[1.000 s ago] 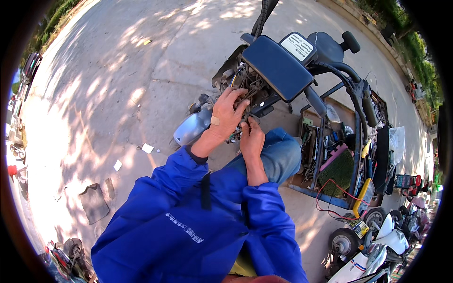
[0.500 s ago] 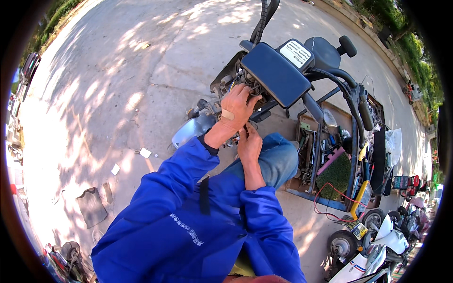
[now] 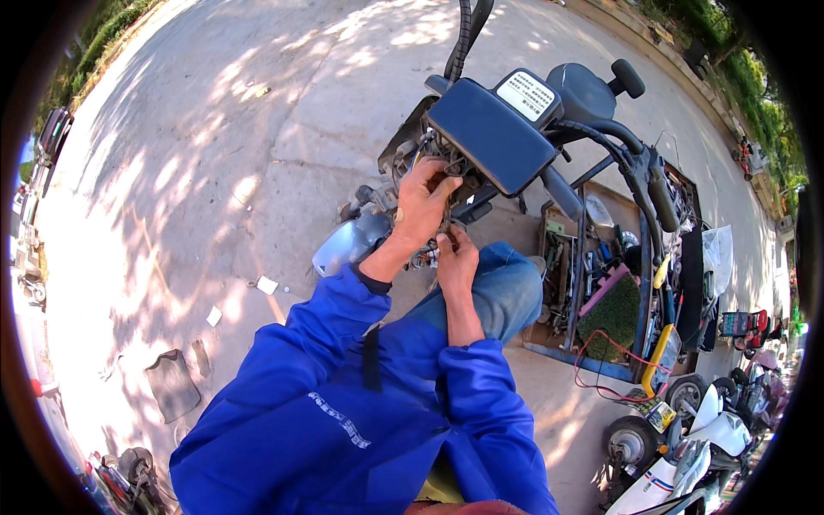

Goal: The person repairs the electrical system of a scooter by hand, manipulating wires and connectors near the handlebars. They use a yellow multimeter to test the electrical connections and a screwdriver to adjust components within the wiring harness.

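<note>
The front of a scooter-like vehicle stands before me, its dark rectangular panel (image 3: 491, 136) tilted over exposed wiring (image 3: 459, 163). Under the panel's left edge, my left hand (image 3: 421, 206) pinches dark wires between thumb and fingers; a plaster is on its wrist. Just below it, my right hand (image 3: 457, 260) is closed, thumb against fingers, close to the lower wiring. What sits in its fingertips is too small to make out. A silvery-blue curved cover (image 3: 348, 244) lies left of my hands, attached or resting by the vehicle's front.
A black seat (image 3: 584, 93) and handlebar grip (image 3: 663, 202) are beyond the panel. To the right, a metal-framed box (image 3: 584, 365) holds tools, a green pad (image 3: 611, 318) and red leads (image 3: 584, 382). A white motorbike (image 3: 661, 476) stands lower right; a dark mat (image 3: 172, 384) lies left.
My left hand has turned slightly and shifted down-left, its thumb showing more clearly. The right hand stays close to the same spot. The vehicle's panel appears a little further left in view.
</note>
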A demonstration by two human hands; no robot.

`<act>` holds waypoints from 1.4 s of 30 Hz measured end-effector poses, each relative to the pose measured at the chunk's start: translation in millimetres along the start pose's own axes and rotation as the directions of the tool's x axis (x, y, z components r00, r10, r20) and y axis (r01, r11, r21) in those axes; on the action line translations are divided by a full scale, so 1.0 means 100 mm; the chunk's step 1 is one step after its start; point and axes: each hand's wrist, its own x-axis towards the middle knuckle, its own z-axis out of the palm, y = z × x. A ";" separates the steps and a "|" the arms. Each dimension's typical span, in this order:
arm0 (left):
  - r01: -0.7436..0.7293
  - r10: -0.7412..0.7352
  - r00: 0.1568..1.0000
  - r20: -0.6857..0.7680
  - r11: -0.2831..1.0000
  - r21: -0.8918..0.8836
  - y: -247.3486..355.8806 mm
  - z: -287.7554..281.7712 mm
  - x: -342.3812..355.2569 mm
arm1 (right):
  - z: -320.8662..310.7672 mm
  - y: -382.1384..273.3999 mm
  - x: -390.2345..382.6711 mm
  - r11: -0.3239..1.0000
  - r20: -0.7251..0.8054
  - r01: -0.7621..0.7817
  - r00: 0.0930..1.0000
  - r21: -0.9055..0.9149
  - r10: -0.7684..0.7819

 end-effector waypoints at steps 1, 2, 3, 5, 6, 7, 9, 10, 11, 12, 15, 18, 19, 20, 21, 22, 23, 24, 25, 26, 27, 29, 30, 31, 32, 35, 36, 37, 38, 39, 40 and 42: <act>0.015 -0.015 1.000 -0.013 0.999 -0.046 0.00 0.03 -0.02 | 0.00 0.00 0.00 1.000 -0.002 0.012 1.000 -0.003 -0.012; 0.007 -0.006 0.999 -0.039 1.000 0.018 0.00 0.05 -0.03 | 0.00 0.00 0.01 1.000 0.002 0.011 1.000 0.003 -0.011; 0.004 0.002 0.998 -0.066 0.997 0.082 0.04 0.07 -0.05 | -0.02 -0.03 -0.01 1.000 0.007 0.009 1.000 0.008 -0.010; 0.066 -0.059 0.994 -0.088 0.995 0.073 0.03 0.09 -0.07 | -0.02 -0.05 -0.02 1.000 0.010 0.012 1.000 0.023 -0.012; 0.130 -0.130 0.989 -0.077 0.992 0.000 0.00 0.09 -0.07 | -0.01 -0.04 -0.02 0.999 0.008 0.017 1.000 0.033 -0.017; 0.194 -0.198 0.978 -0.061 0.978 -0.073 -0.02 0.09 -0.07 | -0.01 -0.03 -0.02 0.999 0.006 0.022 1.000 0.043 -0.022; 0.191 -0.192 0.980 -0.047 0.981 -0.024 -0.03 0.09 -0.06 | -0.01 0.01 0.01 0.999 0.018 0.021 1.000 0.037 -0.022; 0.189 -0.189 0.981 -0.040 0.982 0.000 -0.02 0.09 -0.06 | -0.01 0.03 0.02 0.999 0.024 0.020 0.999 0.035 -0.021; 0.206 -0.207 0.978 -0.024 0.978 -0.035 0.01 0.09 -0.06 | -0.01 0.04 0.02 0.999 0.023 0.015 1.000 0.035 -0.016; 0.223 -0.224 0.975 -0.008 0.972 -0.071 0.10 0.10 -0.07 | -0.01 0.04 0.02 0.999 0.023 0.010 1.000 0.035 -0.010; 0.205 -0.206 0.978 0.007 0.969 -0.140 0.07 0.09 -0.06 | -0.02 -0.04 -0.01 0.999 0.027 -0.013 1.000 0.037 0.012; 0.193 -0.194 0.981 0.009 0.970 -0.148 0.02 0.06 -0.04 | 0.01 -0.04 -0.01 0.999 0.024 -0.004 1.000 0.039 0.003; 0.196 -0.197 0.980 0.011 0.970 -0.145 0.02 0.06 -0.04 | 0.01 -0.02 0.00 0.999 0.019 0.005 1.000 0.039 -0.006; 0.205 -0.205 0.979 0.011 0.972 -0.118 0.04 0.06 -0.04 | 0.02 0.00 0.00 0.999 0.026 0.007 1.000 0.051 -0.009; 0.211 -0.210 0.978 0.011 0.973 -0.092 0.07 0.05 -0.03 | 0.02 0.04 0.02 0.998 0.033 0.012 0.999 0.064 -0.014; 0.216 -0.216 0.976 0.010 0.974 -0.066 0.10 0.05 -0.03 | 0.03 0.07 0.03 0.997 0.040 0.017 0.999 0.076 -0.020; 0.232 -0.231 0.973 0.020 0.971 -0.064 0.11 0.04 -0.04 | 0.03 0.10 0.03 0.997 0.049 0.024 0.998 0.071 -0.028; 0.244 -0.242 0.970 0.028 0.968 -0.064 0.13 0.04 -0.03 | 0.03 0.12 0.03 0.997 0.058 0.036 0.998 0.066 -0.040; 0.256 -0.254 0.967 0.037 0.965 -0.063 0.14 0.04 -0.04 | 0.03 0.14 0.04 0.997 0.066 0.048 0.996 0.061 -0.052; 0.250 -0.248 0.968 0.041 0.966 -0.065 0.17 0.04 -0.05 | 0.03 0.15 0.04 0.997 0.081 0.045 0.995 0.070 -0.050; 0.252 -0.250 0.967 0.046 0.966 -0.061 0.15 0.03 -0.05 | 0.03 0.14 0.04 0.996 0.097 0.043 0.994 0.079 -0.051; 0.257 -0.254 0.965 0.059 0.965 -0.055 0.08 0.02 -0.04 | 0.03 0.13 0.04 0.995 0.118 0.043 0.992 0.085 -0.053; 0.248 -0.245 0.968 0.056 0.968 -0.046 0.09 0.02 -0.04 | 0.03 0.12 0.03 0.996 0.123 0.043 0.991 0.084 -0.053; 0.250 -0.248 0.967 0.048 0.968 -0.031 0.10 0.02 -0.04 | 0.03 0.11 0.02 0.996 0.127 0.043 0.991 0.084 -0.053; 0.253 -0.252 0.967 0.041 0.967 -0.016 0.11 0.01 -0.04 | 0.03 0.11 0.02 0.996 0.124 0.043 0.991 0.078 -0.052; 0.269 -0.268 0.963 0.029 0.962 -0.038 0.13 0.01 -0.04 | 0.05 0.14 0.02 0.995 0.123 0.045 0.991 0.089 -0.056; 0.273 -0.272 0.962 0.029 0.960 -0.058 0.13 0.02 -0.03 | 0.06 0.15 0.02 0.993 0.125 0.051 0.990 0.109 -0.064; 0.290 -0.288 0.957 0.046 0.955 -0.063 0.11 0.04 -0.02 | 0.06 0.17 0.03 0.990 0.127 0.057 0.989 0.130 -0.073; 0.307 -0.303 0.951 0.063 0.949 -0.068 0.09 0.05 -0.01 | 0.05 0.18 0.04 0.992 0.127 0.057 0.989 0.116 -0.072; 0.327 -0.322 0.944 0.080 0.942 -0.070 0.10 0.05 -0.01 | 0.04 0.17 0.03 0.993 0.129 0.054 0.989 0.102 -0.068; 0.341 -0.335 0.937 0.096 0.939 -0.053 0.13 0.04 -0.02 | 0.04 0.16 0.02 0.995 0.130 0.052 0.989 0.089 -0.063; 0.329 -0.324 0.942 0.088 0.943 -0.046 0.14 0.06 0.00 | 0.03 0.16 0.03 0.996 0.135 0.048 0.989 0.074 -0.058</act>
